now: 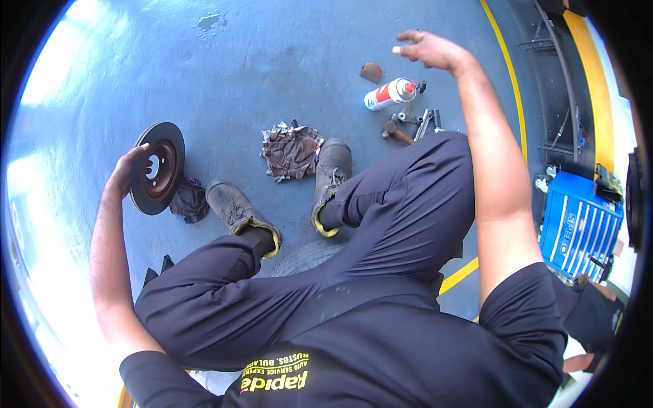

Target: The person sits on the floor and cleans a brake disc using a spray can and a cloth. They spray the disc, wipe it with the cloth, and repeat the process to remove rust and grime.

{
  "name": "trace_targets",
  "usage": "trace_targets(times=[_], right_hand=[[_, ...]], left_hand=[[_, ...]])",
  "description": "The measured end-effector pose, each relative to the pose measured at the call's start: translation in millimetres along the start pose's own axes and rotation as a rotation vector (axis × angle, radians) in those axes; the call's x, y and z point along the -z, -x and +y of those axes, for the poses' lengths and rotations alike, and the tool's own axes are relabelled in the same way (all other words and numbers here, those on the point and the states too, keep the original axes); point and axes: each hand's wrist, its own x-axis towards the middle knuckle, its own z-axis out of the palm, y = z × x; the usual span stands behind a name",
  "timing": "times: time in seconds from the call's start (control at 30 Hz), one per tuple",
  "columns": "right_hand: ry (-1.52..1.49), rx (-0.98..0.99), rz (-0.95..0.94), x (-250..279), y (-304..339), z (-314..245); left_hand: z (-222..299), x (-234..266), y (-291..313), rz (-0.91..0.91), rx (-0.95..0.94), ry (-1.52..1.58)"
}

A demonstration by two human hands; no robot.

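Observation:
On the left, a brake disc stands tilted on its edge, its rusty hub facing me. My left hand grips it at the hub, fingers reaching over the raised centre. A dark crumpled rag lies partly behind the disc's lower edge. Stretched out to the far right, my right hand is empty with its fingers apart. The nearest things to it are a white and red spray can and a brown half-round piece on the floor.
Beside my right knee lie a hammer and several metal tools. A dirty brown rag is spread ahead of my shoes. To the right are a yellow floor line, a blue tool chest and another person.

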Motion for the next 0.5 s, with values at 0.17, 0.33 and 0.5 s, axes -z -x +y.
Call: trace_targets(times=[0.17,0.33,0.5], right_hand=[[0.119,-0.226,-0.278,-54.1,-40.7,44.7],[0.348,-0.266,-0.396,-63.2,-44.1,37.4],[0.499,-0.113,-0.324,-86.4,-60.7,68.3]], left_hand=[[-0.1,-10.0,-1.9,0.028,-0.056,-0.080],[4.9,-32.1,12.3,0.038,-0.065,-0.159],[12.5,-25.7,4.5,0.020,-0.085,-0.190]])
